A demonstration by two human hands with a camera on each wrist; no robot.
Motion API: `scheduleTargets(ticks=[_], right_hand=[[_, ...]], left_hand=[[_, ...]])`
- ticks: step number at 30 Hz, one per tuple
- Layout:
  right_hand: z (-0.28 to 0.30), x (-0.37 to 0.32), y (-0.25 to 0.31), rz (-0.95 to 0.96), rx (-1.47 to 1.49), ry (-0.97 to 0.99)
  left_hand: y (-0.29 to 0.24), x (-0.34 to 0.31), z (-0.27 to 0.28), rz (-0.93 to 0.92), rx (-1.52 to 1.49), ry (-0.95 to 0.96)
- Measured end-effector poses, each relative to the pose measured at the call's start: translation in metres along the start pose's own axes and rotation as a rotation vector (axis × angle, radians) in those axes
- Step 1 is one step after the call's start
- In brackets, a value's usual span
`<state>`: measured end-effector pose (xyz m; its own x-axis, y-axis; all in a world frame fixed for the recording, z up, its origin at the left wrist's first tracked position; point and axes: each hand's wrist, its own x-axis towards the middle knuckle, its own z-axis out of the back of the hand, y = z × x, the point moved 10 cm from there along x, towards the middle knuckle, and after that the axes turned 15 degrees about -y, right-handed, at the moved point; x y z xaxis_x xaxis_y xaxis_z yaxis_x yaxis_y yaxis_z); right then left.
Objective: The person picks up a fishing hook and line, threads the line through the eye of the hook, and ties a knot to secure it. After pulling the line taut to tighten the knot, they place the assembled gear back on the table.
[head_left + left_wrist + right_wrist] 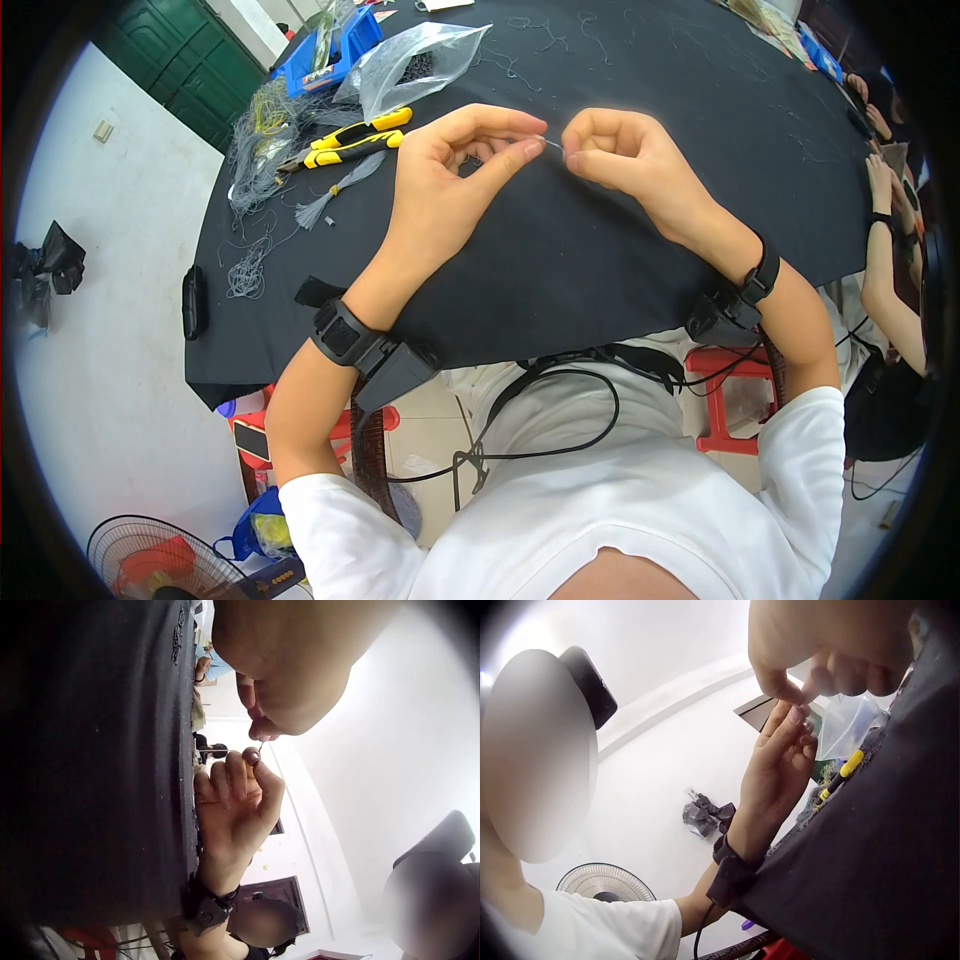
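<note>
Over the black table (620, 270) my two hands meet fingertip to fingertip. A short thin grey wire (553, 146) runs between them. My left hand (533, 142) pinches one end between thumb and forefinger, its other fingers curled. My right hand (572, 152) pinches the other end, its fingers folded into the palm. The left wrist view shows my left hand (259, 724) from below, just above the right hand (253, 757), with the wire too fine to make out. In the right wrist view my right hand (802, 694) touches the tips of the left hand (802, 718).
Yellow-and-black pliers (355, 140), a clear plastic bag (415, 65), a blue bin (340, 50), a tangle of grey wire (258, 150) and a small tassel (335, 190) lie at the table's left. Another person's hands (885, 230) work at the right edge. A red stool (725, 400) stands below.
</note>
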<state>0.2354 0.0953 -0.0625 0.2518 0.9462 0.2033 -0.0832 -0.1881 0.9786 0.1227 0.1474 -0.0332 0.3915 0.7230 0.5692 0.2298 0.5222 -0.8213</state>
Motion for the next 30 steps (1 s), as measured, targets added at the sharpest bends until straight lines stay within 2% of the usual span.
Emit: scheduleTargets(ticks=[5,9,13,15,17,21,24,27,30], right_hand=[[-0.001,0.001,0.001,0.015,0.0,-0.002],[0.001,0.0,0.0,-0.031,-0.086,0.009],[0.011,0.005,0.027,0.133,-0.118,0.048],[0.026,0.009,0.05,0.167,-0.203,0.012],[0.039,0.008,0.066,0.186,-0.301,-0.037],[0.045,-0.002,0.096,0.234,-0.41,0.1],[0.054,-0.012,0.137,0.381,-0.704,0.088],[0.064,-0.022,0.163,0.412,-0.849,0.091],[0.083,-0.022,0.176,0.434,-1.0,0.108]], left_hand=[[0.0,0.0,0.0,-0.02,0.138,0.047],[-0.002,0.004,0.015,0.011,0.112,-0.106],[0.005,0.014,0.039,-0.025,0.047,-0.285],[0.021,0.019,0.046,0.052,-0.017,-0.305],[0.03,0.017,0.041,0.141,-0.021,-0.206],[0.028,0.008,0.024,0.248,-0.08,-0.127],[0.027,0.004,0.013,0.315,-0.101,0.009],[0.013,-0.012,-0.018,0.367,-0.13,0.336],[0.006,-0.027,-0.034,0.402,-0.077,0.438]])
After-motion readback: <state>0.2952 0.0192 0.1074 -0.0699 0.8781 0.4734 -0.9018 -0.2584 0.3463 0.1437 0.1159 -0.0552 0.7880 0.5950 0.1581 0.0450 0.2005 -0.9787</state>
